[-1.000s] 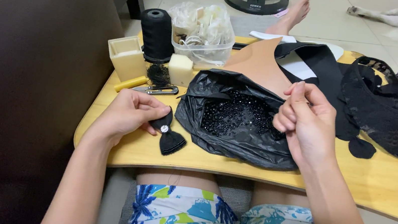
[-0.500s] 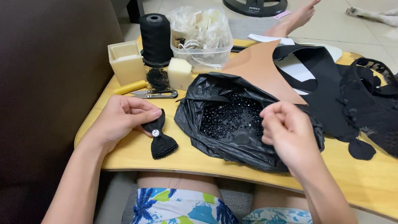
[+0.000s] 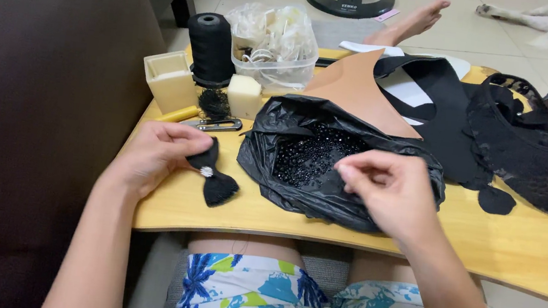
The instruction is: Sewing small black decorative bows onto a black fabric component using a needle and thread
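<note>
Blue floral shorts, bare forearms.

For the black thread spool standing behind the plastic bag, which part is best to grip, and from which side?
Probably grip the black thread spool around its upright middle, coming from above and the front. A cream box crowds its left and a clear tub its right, so a sideways approach looks blocked.

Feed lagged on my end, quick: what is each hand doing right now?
Left hand: closed on the black bow, holding it on the table.
Right hand: fingers pinched over the black bag of beads; contents cannot be told.

Right hand lower, over bead bag
</note>
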